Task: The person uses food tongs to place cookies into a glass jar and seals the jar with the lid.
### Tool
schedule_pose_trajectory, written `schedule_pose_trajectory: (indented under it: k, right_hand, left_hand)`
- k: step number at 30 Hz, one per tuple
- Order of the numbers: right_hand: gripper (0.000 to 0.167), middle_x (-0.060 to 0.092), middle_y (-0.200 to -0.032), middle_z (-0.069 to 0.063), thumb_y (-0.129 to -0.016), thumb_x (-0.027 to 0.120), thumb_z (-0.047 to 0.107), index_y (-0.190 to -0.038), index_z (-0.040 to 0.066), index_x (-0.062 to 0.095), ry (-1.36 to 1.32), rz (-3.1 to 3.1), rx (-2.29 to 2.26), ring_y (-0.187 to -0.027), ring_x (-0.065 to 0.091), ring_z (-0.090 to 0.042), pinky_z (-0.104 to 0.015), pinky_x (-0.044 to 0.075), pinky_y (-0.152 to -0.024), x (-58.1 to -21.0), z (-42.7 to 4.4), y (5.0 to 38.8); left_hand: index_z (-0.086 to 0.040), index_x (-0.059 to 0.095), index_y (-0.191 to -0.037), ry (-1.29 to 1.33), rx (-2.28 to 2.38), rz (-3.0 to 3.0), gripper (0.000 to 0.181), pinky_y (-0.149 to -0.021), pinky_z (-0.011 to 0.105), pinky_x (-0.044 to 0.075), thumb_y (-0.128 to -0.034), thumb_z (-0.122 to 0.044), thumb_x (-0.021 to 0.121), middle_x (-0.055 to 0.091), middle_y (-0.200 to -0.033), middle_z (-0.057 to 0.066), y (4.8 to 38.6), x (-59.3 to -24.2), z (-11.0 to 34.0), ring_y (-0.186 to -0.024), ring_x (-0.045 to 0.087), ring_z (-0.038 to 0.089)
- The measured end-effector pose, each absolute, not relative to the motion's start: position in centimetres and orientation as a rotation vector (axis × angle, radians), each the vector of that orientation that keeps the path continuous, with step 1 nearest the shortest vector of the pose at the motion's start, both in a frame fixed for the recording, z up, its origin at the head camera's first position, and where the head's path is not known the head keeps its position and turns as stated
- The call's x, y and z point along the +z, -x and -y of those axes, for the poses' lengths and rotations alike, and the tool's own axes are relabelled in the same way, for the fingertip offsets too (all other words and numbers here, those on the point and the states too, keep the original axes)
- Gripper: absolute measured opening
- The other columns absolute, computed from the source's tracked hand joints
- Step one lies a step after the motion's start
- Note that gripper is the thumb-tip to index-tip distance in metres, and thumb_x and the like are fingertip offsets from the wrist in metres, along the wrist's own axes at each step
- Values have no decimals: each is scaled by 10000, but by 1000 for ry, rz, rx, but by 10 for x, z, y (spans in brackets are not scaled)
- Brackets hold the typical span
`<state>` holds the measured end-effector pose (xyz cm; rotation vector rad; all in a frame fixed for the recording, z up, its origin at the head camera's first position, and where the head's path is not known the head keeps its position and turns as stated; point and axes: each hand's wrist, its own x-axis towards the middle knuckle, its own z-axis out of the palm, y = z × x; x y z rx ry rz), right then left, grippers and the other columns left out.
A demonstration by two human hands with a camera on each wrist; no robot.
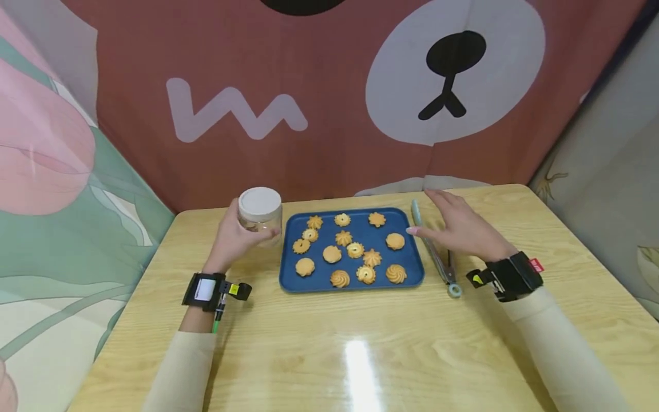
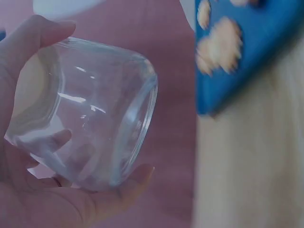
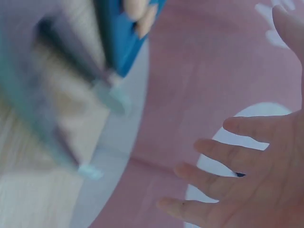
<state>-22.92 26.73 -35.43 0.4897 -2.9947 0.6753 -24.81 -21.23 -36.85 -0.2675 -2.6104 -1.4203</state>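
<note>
My left hand (image 1: 231, 234) grips a clear jar (image 2: 95, 109) with a white lid (image 1: 259, 201), thumb on one side and fingers round the other. The jar is at the left of a blue tray (image 1: 319, 283) that bears several cookies (image 1: 332, 253) of different shapes. Over the tongs (image 1: 437, 260), at the tray's right, hovers my right hand (image 1: 460, 226). Its fingers (image 3: 242, 156) are spread and nothing is in them. In the right wrist view the tongs look blurred, their pale green tips apart from the hand.
A light wooden table (image 1: 288, 343) carries everything. Behind its far edge hangs a brown cloth (image 1: 329, 154) with a bear face, and a patterned curtain (image 1: 62, 240) stands at the left. Each wrist wears a black strap with a camera.
</note>
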Motion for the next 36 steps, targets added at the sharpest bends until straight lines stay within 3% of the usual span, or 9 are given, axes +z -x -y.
schedule_pose_trajectory:
  k: [5, 9, 12, 16, 20, 25, 28, 32, 36]
  right_hand:
    - [981, 311, -1710, -192, -950, 656, 665, -1662, 106, 278, -599, 2944, 741, -1578, 295, -432, -681, 313, -1224, -335, -244, 214]
    - [838, 440, -1643, -173, -979, 707, 523, -1614, 81, 387, -738, 2829, 761, -1491, 449, -382, -625, 402, -1188, -324, -224, 200]
    - [770, 546, -1560, -153, -966, 763, 416, -1578, 74, 445, -855, 2735, 878, -1357, 605, -326, -545, 526, -1098, -322, -206, 187]
    - [822, 613, -1479, -125, -943, 803, 355, -1605, 103, 387, -986, 2684, 1146, -1213, 714, -268, -412, 625, -962, -323, -181, 170]
    - [901, 651, -1376, -104, -931, 817, 340, -1636, 110, 307, -1016, 2708, 1294, -1064, 745, -182, -329, 641, -881, -324, -165, 159]
    - [793, 685, -1143, -42, -939, 803, 375, -1572, 79, 426, -994, 2749, 1221, -839, 703, -69, -296, 632, -748, -328, -159, 153]
    - [716, 696, -1009, -14, -930, 809, 396, -1492, 63, 515, -1005, 2716, 1165, -747, 658, -24, -253, 600, -669, -333, -159, 152]
    - [640, 686, -843, 21, -932, 794, 453, -1388, 50, 593, -1097, 2604, 1043, -664, 604, 18, -201, 547, -587, -340, -161, 154]
    - [696, 674, -871, 13, -937, 737, 569, -1384, 59, 581, -1238, 2459, 854, -689, 588, -15, -184, 527, -585, -343, -163, 156]
  left_hand:
    - [-145, 431, -1550, 433, -1230, 2610, 995, -1075, 632, 467, -724, -294, 966, 473, -1392, 158, 228, -345, 181, -1306, 460, 320]
    - [-129, 460, -1534, 603, -1082, 2576, 995, -1064, 622, 506, -690, -238, 977, 453, -1365, 179, 212, -336, 153, -1290, 481, 344]
    - [-109, 473, -1507, 742, -977, 2551, 992, -1072, 590, 508, -671, -266, 983, 519, -1400, 161, 196, -335, 133, -1289, 527, 334]
    - [-91, 506, -1477, 866, -760, 2528, 1017, -1020, 549, 500, -629, -386, 985, 665, -1322, 117, 176, -334, 111, -1200, 614, 311]
    - [-102, 528, -1442, 923, -476, 2481, 1017, -875, 482, 565, -607, -480, 970, 673, -1147, 112, 161, -335, 96, -1009, 648, 288]
    - [-125, 514, -1446, 945, -374, 2472, 953, -745, 400, 585, -659, -452, 939, 639, -1118, 109, 150, -338, 84, -924, 644, 259]
    - [-122, 504, -1472, 959, -389, 2503, 996, -771, 398, 608, -653, -471, 952, 663, -1159, 113, 148, -339, 82, -962, 669, 265]
    - [-93, 503, -1480, 1012, -421, 2534, 1033, -896, 413, 624, -641, -477, 966, 710, -1206, 104, 149, -340, 82, -1021, 710, 250]
    - [-91, 504, -1478, 1070, -461, 2577, 1020, -840, 375, 637, -650, -484, 949, 726, -1176, 98, 151, -339, 83, -984, 717, 213]
